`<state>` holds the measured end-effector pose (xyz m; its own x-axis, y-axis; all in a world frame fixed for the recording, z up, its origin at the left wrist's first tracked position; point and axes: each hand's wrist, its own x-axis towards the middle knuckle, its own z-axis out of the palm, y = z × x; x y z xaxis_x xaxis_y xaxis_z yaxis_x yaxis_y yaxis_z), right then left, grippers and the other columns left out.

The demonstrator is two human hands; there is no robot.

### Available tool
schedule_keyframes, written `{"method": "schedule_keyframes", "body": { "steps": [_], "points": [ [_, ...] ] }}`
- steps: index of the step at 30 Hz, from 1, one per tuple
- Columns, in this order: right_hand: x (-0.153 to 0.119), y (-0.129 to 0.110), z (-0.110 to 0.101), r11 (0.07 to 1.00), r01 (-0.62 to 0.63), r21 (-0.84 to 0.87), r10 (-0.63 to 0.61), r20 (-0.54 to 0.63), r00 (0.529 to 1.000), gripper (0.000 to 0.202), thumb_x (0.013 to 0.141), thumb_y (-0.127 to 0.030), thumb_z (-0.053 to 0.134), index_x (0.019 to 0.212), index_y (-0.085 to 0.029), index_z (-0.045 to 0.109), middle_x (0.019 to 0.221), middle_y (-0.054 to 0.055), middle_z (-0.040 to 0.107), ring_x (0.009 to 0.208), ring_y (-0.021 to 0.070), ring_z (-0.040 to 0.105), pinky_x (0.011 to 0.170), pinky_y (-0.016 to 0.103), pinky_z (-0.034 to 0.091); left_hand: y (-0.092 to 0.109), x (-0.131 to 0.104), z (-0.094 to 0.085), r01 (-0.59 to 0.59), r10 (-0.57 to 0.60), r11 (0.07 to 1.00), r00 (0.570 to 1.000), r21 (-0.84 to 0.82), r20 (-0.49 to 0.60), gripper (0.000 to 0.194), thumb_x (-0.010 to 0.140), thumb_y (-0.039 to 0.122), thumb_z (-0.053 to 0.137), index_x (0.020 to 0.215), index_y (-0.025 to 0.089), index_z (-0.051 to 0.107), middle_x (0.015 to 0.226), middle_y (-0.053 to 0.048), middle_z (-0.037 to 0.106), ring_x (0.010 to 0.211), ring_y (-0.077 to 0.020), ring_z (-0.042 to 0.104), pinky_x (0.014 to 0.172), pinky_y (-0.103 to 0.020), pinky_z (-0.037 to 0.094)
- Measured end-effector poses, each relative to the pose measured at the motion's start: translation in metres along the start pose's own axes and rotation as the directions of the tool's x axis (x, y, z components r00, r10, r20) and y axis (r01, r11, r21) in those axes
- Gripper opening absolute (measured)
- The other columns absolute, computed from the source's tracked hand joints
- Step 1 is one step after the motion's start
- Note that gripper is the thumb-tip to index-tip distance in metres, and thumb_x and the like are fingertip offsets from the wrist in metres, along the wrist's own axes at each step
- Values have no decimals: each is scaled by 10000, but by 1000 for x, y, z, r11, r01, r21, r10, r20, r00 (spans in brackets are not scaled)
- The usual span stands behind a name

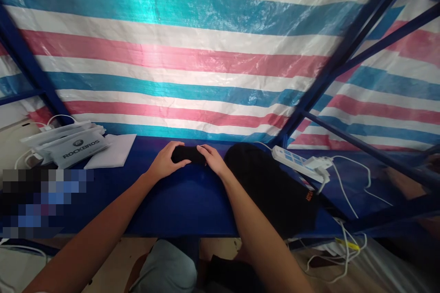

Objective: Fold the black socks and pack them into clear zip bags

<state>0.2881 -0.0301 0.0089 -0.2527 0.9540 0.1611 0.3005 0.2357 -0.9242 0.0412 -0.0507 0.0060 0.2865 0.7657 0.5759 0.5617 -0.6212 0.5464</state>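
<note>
A small black bundle [189,154], rolled or folded and seemingly of cloth, lies between my hands over the blue shelf [185,201]. My left hand [168,161] grips its left end, thumb in front and fingers behind. At the other end, my right hand [212,159] is closed on it, with the fingers over the top. What the bundle is exactly, I cannot make out. Just right of my right hand, a larger black cloth item [271,187] with small orange lettering lies spread on the shelf.
A white power strip [292,161] with plugs and cables sits at the right. On the left are grey ROCKBROS pouches [80,146] and a white paper sheet or envelope [113,150]. Striped tarpaulin [178,68] hangs behind, between blue metal posts [330,66].
</note>
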Motion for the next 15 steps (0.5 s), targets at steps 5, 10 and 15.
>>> {"method": "schedule_keyframes", "body": {
  "steps": [5,10,15],
  "points": [
    [-6,-8,6,997,78,1,-78,-70,995,479,939,-648,692,1217,-258,705,1165,59,767,1051,257,727,893,381,607,4,2,-1,89,-91,995,993,-40,-70,529,854,576,826,1241,267,639,1205,-59,744,1091,-274,720,967,-438,589],
    [-9,-11,10,989,129,66,-122,-103,987,477,890,-590,784,1234,-267,708,1212,64,757,1137,270,718,1013,430,601,3,1,-3,56,-57,994,998,-89,-7,584,837,571,844,1289,270,628,1278,-66,719,1150,-278,705,999,-443,580],
    [-10,-11,9,958,-45,282,71,-83,994,583,847,-575,840,1325,-276,694,1273,106,702,1083,295,738,786,433,717,3,1,0,21,-16,997,998,-79,64,693,827,550,861,1410,291,592,1410,-86,663,1281,-301,661,1098,-473,540]
  ]
}}
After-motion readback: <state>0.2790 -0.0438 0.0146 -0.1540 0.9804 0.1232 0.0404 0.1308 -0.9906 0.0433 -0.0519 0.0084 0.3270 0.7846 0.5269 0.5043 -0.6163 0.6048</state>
